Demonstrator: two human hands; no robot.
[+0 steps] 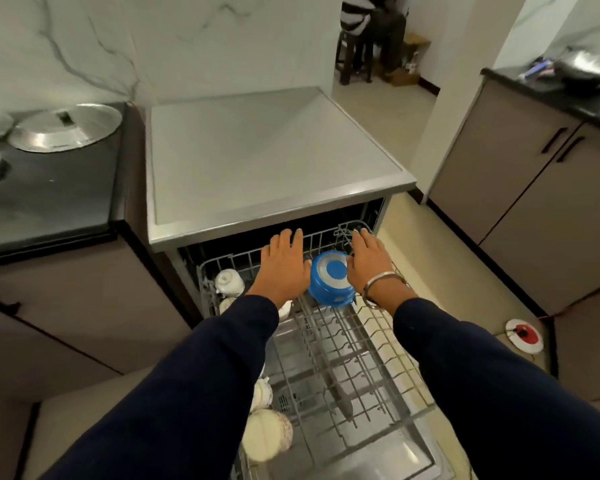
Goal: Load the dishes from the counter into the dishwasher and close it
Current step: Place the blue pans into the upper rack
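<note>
The dishwasher stands open with its wire rack pulled out toward me. A blue bowl with a white ring on its base sits upside down at the far end of the rack. My left hand lies just left of the bowl, fingers straight and thumb beside it. My right hand, with a metal bangle on the wrist, lies on the bowl's right side, fingers straight and thumb against the bowl. White cups and a cream bowl line the rack's left side. Steel plates lie on the black counter to the left.
The open dishwasher door lies below the rack. Cabinets stand to the right, with a dark pan on their counter. A red and white round object lies on the floor. A person sits in the far doorway.
</note>
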